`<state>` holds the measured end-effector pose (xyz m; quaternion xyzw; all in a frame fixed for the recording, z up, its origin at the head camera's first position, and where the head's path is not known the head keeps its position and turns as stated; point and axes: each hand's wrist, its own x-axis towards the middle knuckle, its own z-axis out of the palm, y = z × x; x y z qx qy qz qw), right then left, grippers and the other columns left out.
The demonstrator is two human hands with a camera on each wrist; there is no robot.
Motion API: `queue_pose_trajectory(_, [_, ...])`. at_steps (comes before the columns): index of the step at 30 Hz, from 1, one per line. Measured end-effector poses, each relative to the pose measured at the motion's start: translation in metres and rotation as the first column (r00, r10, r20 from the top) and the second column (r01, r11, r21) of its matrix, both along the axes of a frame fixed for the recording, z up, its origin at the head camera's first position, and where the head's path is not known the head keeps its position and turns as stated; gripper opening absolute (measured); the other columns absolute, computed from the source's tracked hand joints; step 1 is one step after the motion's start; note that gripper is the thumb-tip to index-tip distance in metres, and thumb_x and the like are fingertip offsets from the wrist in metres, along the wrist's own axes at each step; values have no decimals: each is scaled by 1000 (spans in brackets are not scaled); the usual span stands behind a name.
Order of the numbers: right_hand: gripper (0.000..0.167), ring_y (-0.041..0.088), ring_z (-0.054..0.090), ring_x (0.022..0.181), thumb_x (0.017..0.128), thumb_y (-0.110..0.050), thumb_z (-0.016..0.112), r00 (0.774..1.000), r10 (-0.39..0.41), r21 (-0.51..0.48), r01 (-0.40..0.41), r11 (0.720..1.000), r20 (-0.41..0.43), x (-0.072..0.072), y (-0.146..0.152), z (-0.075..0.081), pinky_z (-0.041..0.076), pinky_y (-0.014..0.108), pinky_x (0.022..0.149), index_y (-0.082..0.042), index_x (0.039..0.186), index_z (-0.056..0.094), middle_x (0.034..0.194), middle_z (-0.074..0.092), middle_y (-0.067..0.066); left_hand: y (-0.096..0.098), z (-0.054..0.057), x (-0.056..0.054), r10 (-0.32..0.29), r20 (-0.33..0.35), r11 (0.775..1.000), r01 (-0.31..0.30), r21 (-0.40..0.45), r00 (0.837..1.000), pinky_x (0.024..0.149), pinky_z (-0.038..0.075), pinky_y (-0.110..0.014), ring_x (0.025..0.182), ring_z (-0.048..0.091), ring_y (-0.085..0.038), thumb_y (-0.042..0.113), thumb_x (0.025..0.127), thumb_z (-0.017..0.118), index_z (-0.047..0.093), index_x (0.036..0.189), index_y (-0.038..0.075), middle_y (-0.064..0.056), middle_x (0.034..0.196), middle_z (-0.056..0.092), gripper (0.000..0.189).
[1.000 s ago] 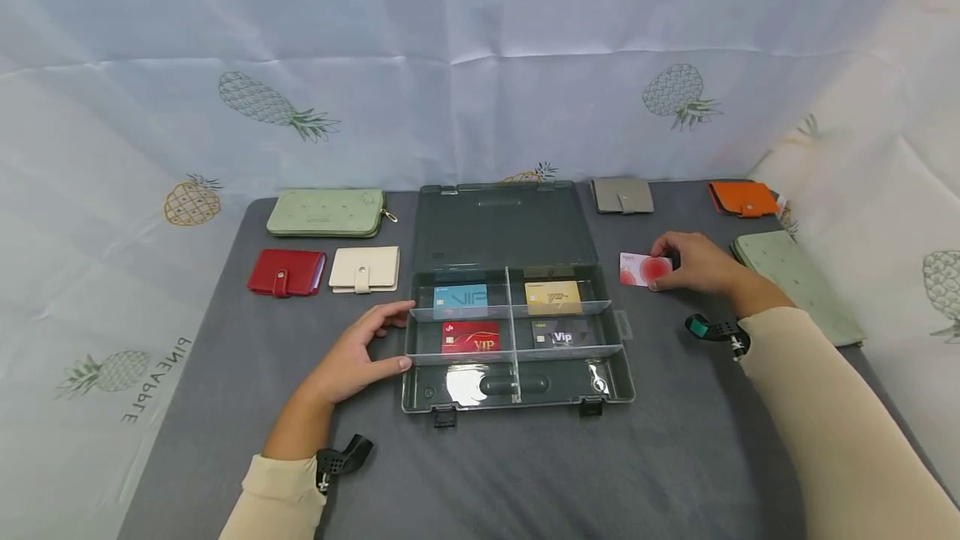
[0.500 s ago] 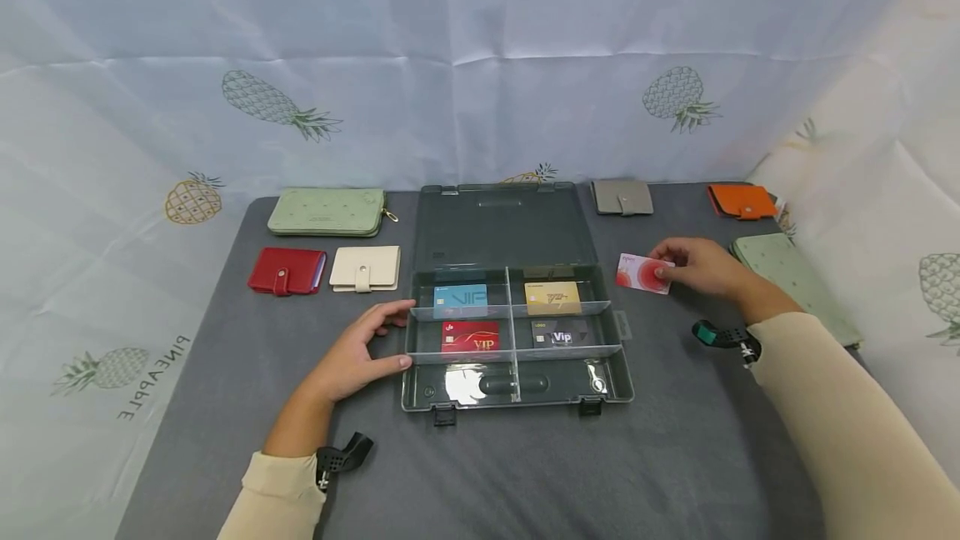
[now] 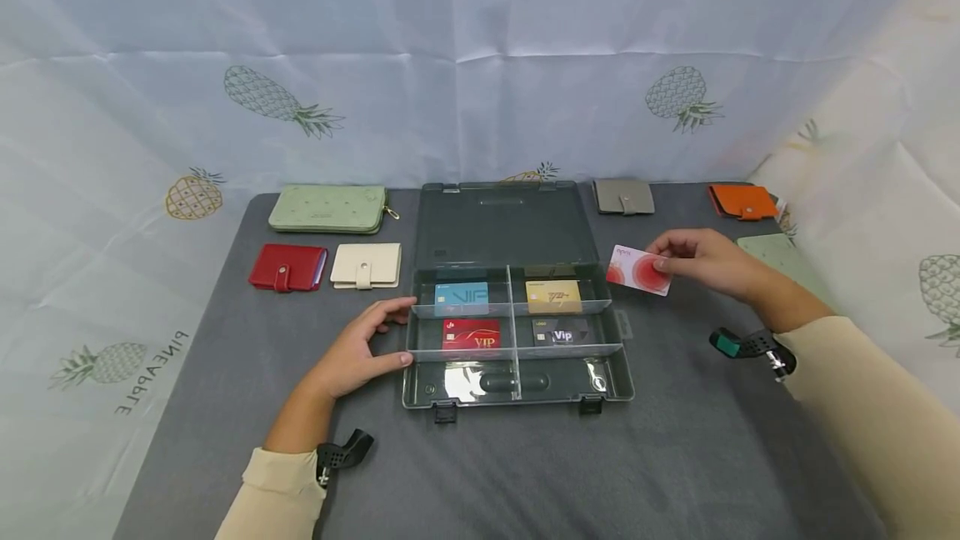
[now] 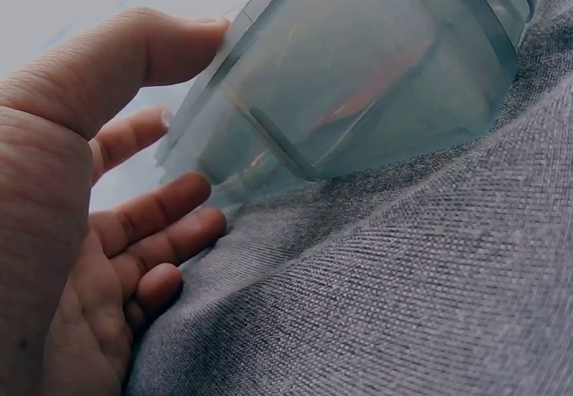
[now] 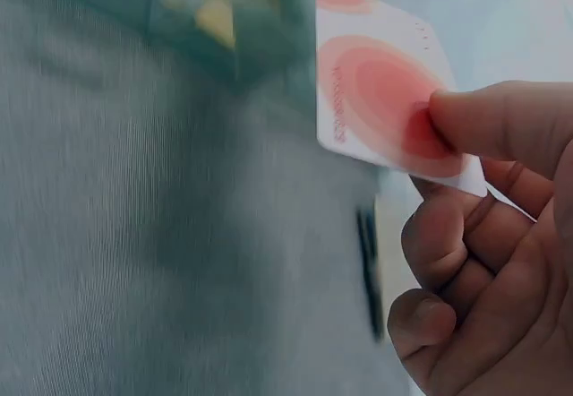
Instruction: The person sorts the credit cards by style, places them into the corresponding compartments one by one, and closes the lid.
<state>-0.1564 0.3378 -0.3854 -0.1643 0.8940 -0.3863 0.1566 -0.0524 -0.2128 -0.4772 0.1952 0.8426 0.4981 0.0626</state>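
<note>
In the head view, the right hand pinches a pink-and-white card between thumb and fingers, holding it off the bench just to the right of the open organizer box. The left hand rests against the box's left wall, fingers relaxed and spread. Four cards already lie in the box's back and middle compartments; the two front compartments hold none. This looks like the carrying step, card lifted and not yet in the box. The next move calls for bringing the card over a compartment and tilting it flat enough to clear the dividers.

In the left wrist view, the left hand lies loosely open, thumb touching the translucent box wall.

In the right wrist view, thumb on top and curled fingers beneath clamp the card, which sits close beside the box edge, though blur hides detail.
</note>
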Motion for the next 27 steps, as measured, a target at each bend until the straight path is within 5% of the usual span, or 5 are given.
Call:
queue_pose_trajectory(9, [13,21,64,89,104,-9,70,988,113,-120,-100,988,109,18,-60,24,56,35,80,-1,114,73,98,71,9,-1,-1,-1,-3,-4,1000,3,-3,1000,105,43,-45,129,58,-28,17,89,86,52,157,16,-7,143,61,76])
queue_pose_trajectory(17, [10,17,60,79,101,-7,73,941,265,-212,-221,952,210,33,-119,15,53,34,73,-2,109,74,92,71,9,-2,0,-1,-4,2,1000,4,6,1000,105,43,-46,128,58,-27,18,89,86,52,157,18,-6,141,61,75])
queue_pose_trajectory(27, [7,19,62,73,95,-4,80,915,337,-246,-281,927,223,59,-188,8,53,28,69,-7,101,78,83,74,1,-2,-1,-2,-7,-6,1000,7,1,1000,104,43,-46,129,58,-27,17,89,86,52,157,18,-7,142,61,76])
